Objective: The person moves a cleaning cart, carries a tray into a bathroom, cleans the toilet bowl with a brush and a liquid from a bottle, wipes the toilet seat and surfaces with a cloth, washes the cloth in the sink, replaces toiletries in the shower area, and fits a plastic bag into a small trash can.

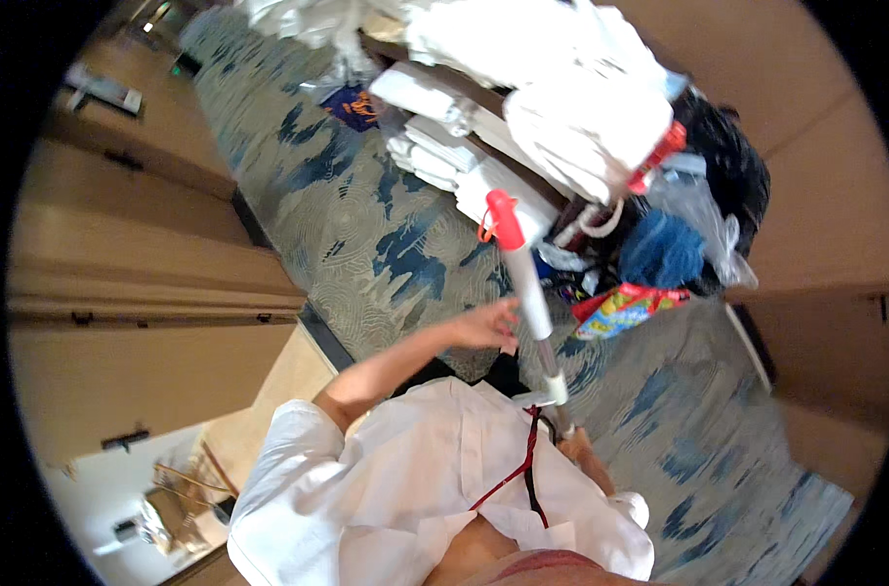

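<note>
A pole (529, 293) with a white and grey shaft and a red end cap with a hanging loop slants up in front of my body. My right hand (583, 449) is closed around its lower part, close to my right side; some of its fingers are hidden. Just left of the shaft is my left hand (485, 325), slightly blurred, its fingers apart and nothing in it. The pole's red end points toward a cart with folded white linen (444, 146). The pole's lower end is hidden beyond my right hand.
White cloth (581, 117) is heaped on the cart. At its right end hang a black plastic bag (732, 161), a blue cloth (661, 249) and a colourful bag (628, 311). Patterned carpet (337, 225) covers the corridor floor. Wooden doors (151, 322) line the left; an open doorway stands lower left.
</note>
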{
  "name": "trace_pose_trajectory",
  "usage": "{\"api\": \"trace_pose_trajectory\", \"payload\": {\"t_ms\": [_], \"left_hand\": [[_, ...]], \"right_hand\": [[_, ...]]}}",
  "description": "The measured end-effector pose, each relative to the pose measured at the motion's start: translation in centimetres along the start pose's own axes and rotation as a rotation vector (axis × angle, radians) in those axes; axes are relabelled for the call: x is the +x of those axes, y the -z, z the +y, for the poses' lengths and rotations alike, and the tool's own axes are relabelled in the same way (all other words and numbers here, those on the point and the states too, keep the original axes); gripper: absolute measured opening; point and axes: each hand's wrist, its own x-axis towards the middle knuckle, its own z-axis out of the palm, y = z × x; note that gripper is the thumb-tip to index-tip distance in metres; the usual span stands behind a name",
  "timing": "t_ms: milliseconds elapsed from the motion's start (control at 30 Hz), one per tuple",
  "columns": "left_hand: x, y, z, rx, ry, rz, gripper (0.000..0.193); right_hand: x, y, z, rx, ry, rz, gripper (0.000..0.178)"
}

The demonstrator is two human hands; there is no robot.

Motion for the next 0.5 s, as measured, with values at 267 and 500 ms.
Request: {"api": "trace_pose_trajectory", "payload": {"t_ms": [267,500], "left_hand": [[-14.5,3.9,-3.9,-0.491,-0.577,0.023,0.067],[-30.3,5.9,-9.3,-0.624,-0.726,0.452,0.086]], "right_hand": [[5.5,-2.2,-22.2,-0.309,0.595,-0.123,0.029],[2.7,-7.4,-46.4,-0.576,1.033,-0.388,0.032]]}}
